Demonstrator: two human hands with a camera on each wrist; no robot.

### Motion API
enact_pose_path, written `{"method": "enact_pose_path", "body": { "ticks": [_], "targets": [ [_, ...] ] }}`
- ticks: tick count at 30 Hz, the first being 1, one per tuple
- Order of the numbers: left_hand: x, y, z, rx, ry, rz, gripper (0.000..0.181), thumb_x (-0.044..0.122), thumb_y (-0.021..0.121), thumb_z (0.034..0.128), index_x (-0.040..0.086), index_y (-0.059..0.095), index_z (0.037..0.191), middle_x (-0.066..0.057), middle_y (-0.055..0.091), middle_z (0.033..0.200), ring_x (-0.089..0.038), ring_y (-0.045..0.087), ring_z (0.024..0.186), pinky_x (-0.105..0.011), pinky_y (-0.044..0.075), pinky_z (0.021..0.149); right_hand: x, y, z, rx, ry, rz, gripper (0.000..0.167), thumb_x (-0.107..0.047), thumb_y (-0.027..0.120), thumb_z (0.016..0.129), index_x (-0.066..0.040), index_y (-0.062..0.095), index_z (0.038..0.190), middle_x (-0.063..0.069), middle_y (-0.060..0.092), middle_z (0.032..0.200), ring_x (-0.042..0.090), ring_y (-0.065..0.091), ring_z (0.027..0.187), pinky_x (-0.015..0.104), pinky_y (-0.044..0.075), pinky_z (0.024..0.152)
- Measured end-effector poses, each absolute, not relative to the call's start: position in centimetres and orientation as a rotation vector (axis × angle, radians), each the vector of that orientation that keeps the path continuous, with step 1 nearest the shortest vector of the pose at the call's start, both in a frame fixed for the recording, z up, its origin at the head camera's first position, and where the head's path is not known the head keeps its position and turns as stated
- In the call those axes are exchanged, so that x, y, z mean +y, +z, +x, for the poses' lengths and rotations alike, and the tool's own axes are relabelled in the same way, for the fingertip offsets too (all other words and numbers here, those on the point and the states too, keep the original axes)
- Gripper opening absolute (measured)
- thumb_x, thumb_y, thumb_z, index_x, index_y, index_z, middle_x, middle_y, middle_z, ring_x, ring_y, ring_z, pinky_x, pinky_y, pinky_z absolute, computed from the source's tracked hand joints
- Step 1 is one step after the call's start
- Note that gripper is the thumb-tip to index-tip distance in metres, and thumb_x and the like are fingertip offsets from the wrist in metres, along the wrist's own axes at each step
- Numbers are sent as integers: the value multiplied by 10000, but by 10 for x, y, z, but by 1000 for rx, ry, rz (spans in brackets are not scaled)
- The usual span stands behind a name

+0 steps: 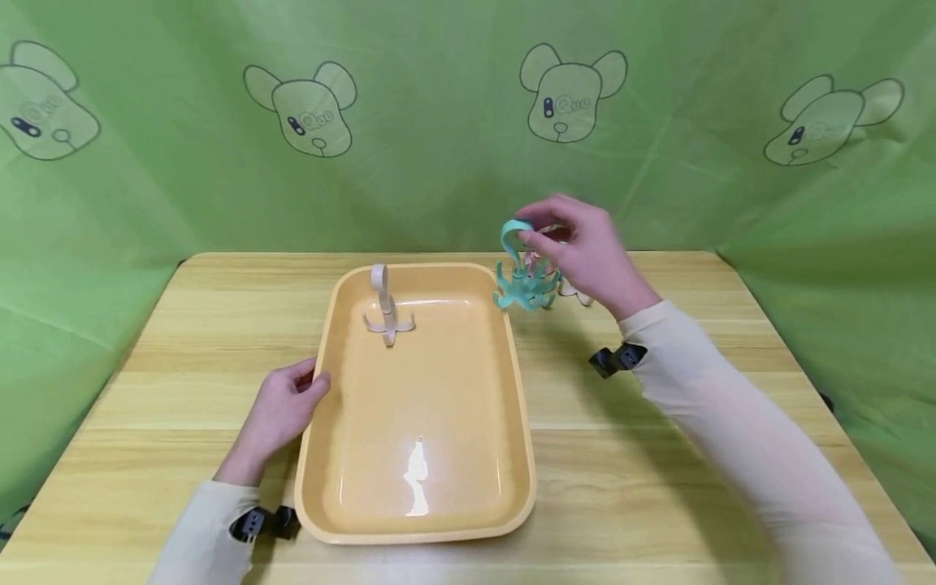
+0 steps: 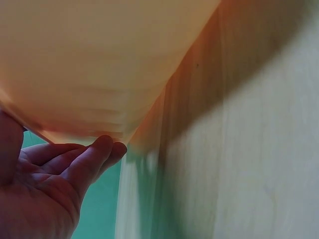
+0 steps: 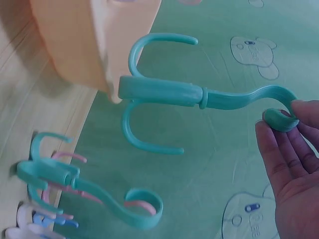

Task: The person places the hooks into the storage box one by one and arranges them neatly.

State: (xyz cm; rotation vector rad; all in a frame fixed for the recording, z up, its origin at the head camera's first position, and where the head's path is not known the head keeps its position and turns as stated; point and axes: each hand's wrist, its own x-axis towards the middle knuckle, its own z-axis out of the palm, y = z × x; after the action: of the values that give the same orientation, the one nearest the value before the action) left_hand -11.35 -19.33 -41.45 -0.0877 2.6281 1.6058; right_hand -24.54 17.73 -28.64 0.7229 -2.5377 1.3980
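Fingers of the right hand [image 1: 587,250] pinch a pronged teal plastic hook [image 3: 162,91] that should clear the shallow orange tray [image 1: 431,382] the left hand [image 1: 281,409] grips.

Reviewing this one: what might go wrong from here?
The right hand holds a teal hook only by its curled top, so it might swing or slip. Its prongs appear close to the tray and could catch on it. The other hooks on the table are bunched together, so a brush might knock or tangle them.
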Motion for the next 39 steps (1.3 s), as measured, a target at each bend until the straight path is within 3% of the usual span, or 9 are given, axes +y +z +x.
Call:
{"method": "enact_pose_path", "body": {
  "ticks": [5, 11, 16, 18, 23, 30, 39],
  "targets": [
    [-193, -415, -114, 2626, 1612, -97, 397, 128, 524, 988, -99, 568, 1311, -266, 672, 1058, -268, 687, 829, -263, 571, 657, 164, -286, -251, -2558, 1556, 729, 244, -123, 694, 926, -55, 681, 1160, 57, 644, 1057, 248, 662, 860, 305, 567, 580],
    [-193, -415, -114, 2636, 1603, -106, 390, 130, 524, 988, -91, 579, 1304, -256, 678, 1044, -259, 686, 815, -257, 567, 650, 149, -289, -258, -2612, 1533, 744, 251, -116, 709, 913, -58, 681, 1156, 54, 658, 1074, 201, 639, 961, 268, 548, 786],
    [-192, -415, -114, 2639, 1600, -112, 391, 131, 524, 987, -90, 578, 1305, -256, 679, 1041, -259, 688, 812, -256, 567, 649, 140, -295, -262, -2661, 1547, 726, 251, -107, 711, 909, -91, 681, 1157, 34, 657, 1063, 186, 644, 957, 287, 549, 642],
    [-192, -415, -114, 2636, 1604, -113, 390, 128, 524, 986, -91, 578, 1304, -258, 679, 1039, -262, 689, 810, -258, 568, 648, 137, -297, -264, -2671, 1548, 729, 251, -97, 709, 908, -92, 680, 1157, 32, 657, 1057, 181, 644, 958, 282, 550, 638],
    [-192, -416, -114, 2643, 1600, -114, 379, 114, 523, 984, -98, 585, 1293, -257, 680, 1032, -263, 687, 807, -256, 567, 646, 128, -305, -268, -2679, 1546, 772, 237, -69, 706, 905, -63, 682, 1140, 43, 662, 1048, 175, 625, 978, 287, 532, 838],
    [-192, -416, -114, 2631, 1609, -122, 375, 114, 518, 985, -105, 590, 1280, -255, 683, 1009, -259, 685, 786, -265, 569, 635, 120, -314, -271, -2731, 1550, 769, 291, -17, 712, 883, -27, 648, 1167, 72, 652, 1064, 196, 602, 991, 302, 508, 883],
    [-193, -414, -113, 2646, 1573, -129, 374, 140, 525, 988, -103, 607, 1260, -224, 692, 980, -217, 675, 753, -268, 563, 620, 117, -326, -274, -2830, 1441, 775, 238, -51, 704, 900, -68, 672, 1135, 48, 649, 1031, 182, 592, 981, 326, 504, 866]
  ]
}}
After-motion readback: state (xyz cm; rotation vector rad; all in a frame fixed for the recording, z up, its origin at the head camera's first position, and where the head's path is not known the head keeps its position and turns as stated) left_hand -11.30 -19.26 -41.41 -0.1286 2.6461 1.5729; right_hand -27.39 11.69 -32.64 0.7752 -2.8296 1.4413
